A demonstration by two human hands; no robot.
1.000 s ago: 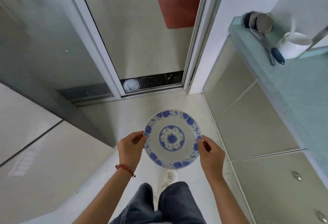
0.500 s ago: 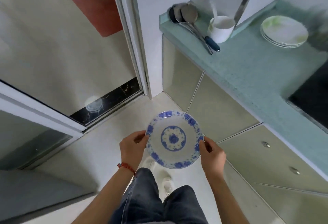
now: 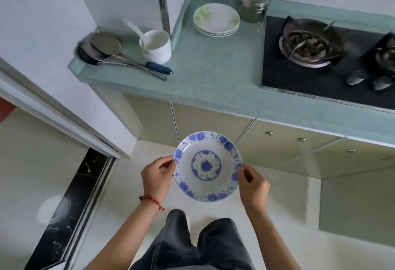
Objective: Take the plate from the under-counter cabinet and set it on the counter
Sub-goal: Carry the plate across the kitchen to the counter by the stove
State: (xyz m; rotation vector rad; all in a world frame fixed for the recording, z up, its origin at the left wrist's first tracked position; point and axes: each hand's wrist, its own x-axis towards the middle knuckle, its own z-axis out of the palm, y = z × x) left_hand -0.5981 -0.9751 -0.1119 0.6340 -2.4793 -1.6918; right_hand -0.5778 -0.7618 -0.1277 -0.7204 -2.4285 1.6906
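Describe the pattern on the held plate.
White plate, blue floral rim and centre medallion; head view.

Bright, even daylight, soft shadows. Glare patch on the floor [image 3: 53, 207] lower left. Stove [image 3: 329, 60] and canister [image 3: 254, 5] smeared, probably motion blur. Wide-angle bending at edges.

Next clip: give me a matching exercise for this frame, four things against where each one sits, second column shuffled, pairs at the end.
Things:
1. blue-patterned plate
2. stack of white plates
3. white cup
4. ladles

Places:
A. at the counter's left end, handles pointing right
B. held above the floor between the left hand and right hand
C. near the back of the counter, beside a metal canister
D. on the counter right next to the ladles, a white utensil standing in it

Pairs: 1-B, 2-C, 3-D, 4-A
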